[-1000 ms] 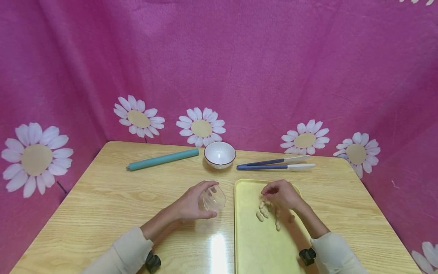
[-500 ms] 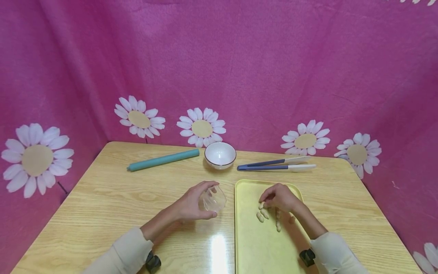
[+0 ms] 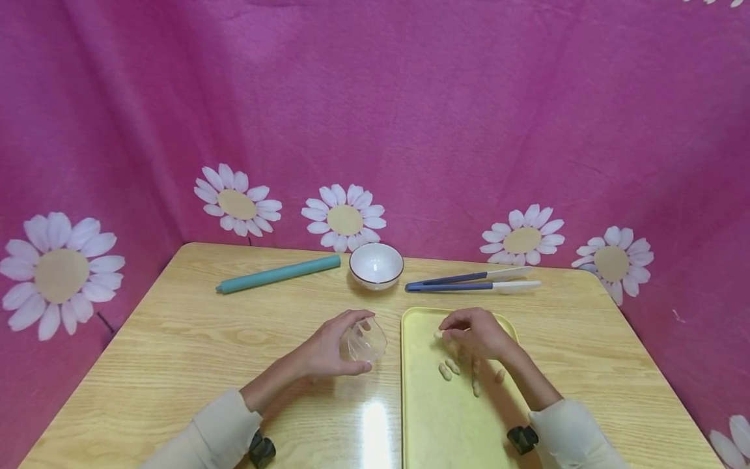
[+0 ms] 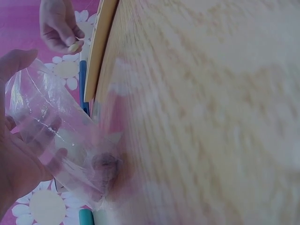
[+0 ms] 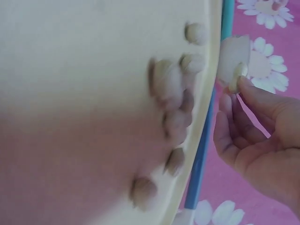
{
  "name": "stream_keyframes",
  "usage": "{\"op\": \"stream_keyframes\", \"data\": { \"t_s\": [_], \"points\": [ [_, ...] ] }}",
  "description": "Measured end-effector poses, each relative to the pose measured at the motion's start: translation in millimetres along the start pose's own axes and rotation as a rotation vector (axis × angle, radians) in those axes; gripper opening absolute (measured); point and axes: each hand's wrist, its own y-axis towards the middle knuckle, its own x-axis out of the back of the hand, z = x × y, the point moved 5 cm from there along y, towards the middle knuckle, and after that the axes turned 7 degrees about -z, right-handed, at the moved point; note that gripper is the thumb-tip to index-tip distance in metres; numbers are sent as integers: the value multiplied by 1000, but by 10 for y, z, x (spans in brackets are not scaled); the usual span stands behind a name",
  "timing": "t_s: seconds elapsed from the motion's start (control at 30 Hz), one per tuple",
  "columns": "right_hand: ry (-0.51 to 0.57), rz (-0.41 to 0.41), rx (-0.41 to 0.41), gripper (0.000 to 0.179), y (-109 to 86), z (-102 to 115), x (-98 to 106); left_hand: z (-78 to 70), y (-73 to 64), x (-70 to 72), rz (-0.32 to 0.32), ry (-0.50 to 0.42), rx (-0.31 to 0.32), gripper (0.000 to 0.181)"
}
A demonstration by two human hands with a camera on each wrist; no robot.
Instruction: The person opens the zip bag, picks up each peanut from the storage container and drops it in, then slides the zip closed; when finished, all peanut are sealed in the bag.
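My left hand holds a clear plastic bag above the table, left of the tray, with thumb and fingers spread at the bag's mouth. Through the bag in the left wrist view, a blurred brownish shape shows low down; whether it lies inside I cannot tell. Over the yellow tray, my right hand pinches an unshelled peanut between thumb and fingertips. Several more peanuts lie on the tray below that hand, partly hidden by it in the head view.
A white bowl with a dark rim stands at the table's back. Blue-and-white tongs lie behind the tray, and a teal rod lies at the back left. A pink flowered cloth hangs behind the table.
My right hand has reached down to the peanuts, taken one and lifted it slightly away and to the left. The left hand and the plastic bag have stayed in place.
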Motion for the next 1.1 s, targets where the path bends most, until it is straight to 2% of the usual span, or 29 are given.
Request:
{"op": "stream_keyframes", "data": {
  "t_s": [0.3, 0.4, 0.53, 0.87, 1.1],
  "points": [
    [151, -121, -13, 8, 17, 363, -90, -10, 6, -6, -3, 13, -1, 79],
    [215, -135, -4, 11, 24, 499, -160, -10, 6, -6, -5, 11, -3, 79],
    [282, -134, 13, 14, 32, 650, -276, -9, 6, -6, -2, -1, 0, 79],
    [298, -109, 57, 14, 31, 893, -525, -5, 16, -21, 17, -16, -4, 79],
    [316, -71, 73, 15, 23, 969, -532, -22, 16, -18, 17, -15, -4, 80]
  ]
}}
